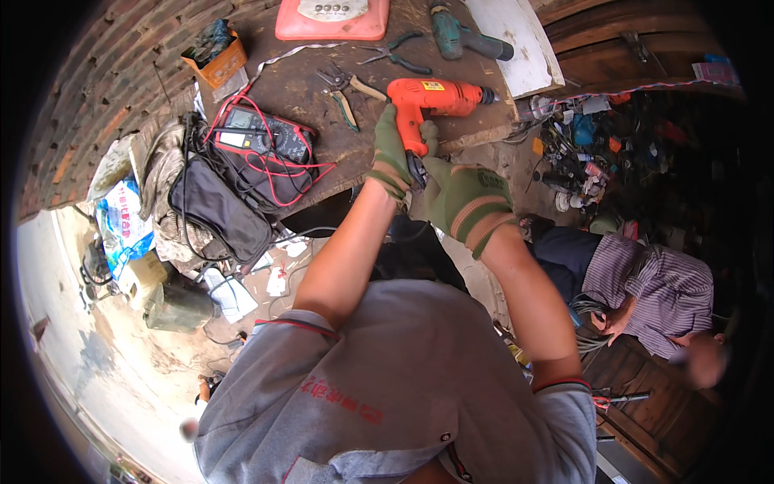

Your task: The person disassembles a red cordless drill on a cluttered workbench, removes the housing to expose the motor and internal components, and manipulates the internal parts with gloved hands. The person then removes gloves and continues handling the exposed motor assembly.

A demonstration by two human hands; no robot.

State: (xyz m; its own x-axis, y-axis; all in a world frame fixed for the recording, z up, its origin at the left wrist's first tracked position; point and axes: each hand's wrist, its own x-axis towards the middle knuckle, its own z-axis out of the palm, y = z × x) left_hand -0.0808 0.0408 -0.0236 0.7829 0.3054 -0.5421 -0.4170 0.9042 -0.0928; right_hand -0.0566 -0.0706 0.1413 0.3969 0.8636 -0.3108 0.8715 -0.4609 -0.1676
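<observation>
An orange-red electric drill point(439, 98) lies on its side at the worktable's edge, its black chuck toward the right. My left hand point(390, 152), in a green and tan work glove, grips the drill's handle from the left. My right hand point(468, 198), gloved alike, is closed just below the handle's base. A small dark piece point(418, 170) shows between the two hands; its kind is hard to make out, and the right fingertips are partly hidden. Left of the drill lie pruner-like cutters point(348, 81) and a tool with green and tan handles point(345, 110).
On the worktable point(322, 165) are pliers point(393, 53), a teal cordless driver point(463, 37), a red-framed multimeter point(264, 137) with red leads, and an orange container point(218, 63). A dark bag point(218, 206) hangs at the left edge. At right a person in a striped shirt point(649, 282) sits beside cluttered ground.
</observation>
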